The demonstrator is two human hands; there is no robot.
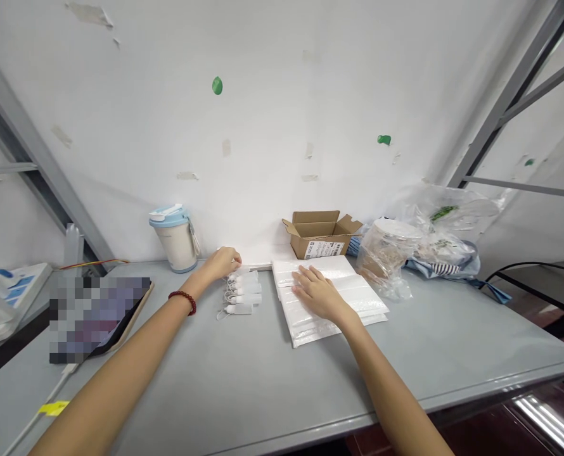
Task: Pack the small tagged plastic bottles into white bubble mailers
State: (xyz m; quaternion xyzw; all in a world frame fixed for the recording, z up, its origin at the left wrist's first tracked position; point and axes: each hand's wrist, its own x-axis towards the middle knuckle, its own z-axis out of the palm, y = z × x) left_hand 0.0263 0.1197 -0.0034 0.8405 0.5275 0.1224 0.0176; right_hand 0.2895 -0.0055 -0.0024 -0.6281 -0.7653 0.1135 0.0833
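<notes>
Toward the back of the table, my left hand [222, 261] has its fingers curled together at the far end of a row of small whitish pieces [244, 299]. Each piece is a short translucent block with a white end and a thin loop; their exact kind is too small to tell. What those fingers hold, if anything, is hidden. A red bead bracelet [187, 303] circles the left wrist. My right hand [317, 292] lies flat, fingers spread, on a stack of white padded mailers [305, 326].
Behind the mailers stands an open cardboard box [316, 244]. Plastic bags [386, 253] and blue cloth [469, 266] lie at right. A lidded cup [177, 244] stands by the wall. Left are a blurred-screen tablet [101, 316] and its cable [56, 389]. Metal posts flank the table.
</notes>
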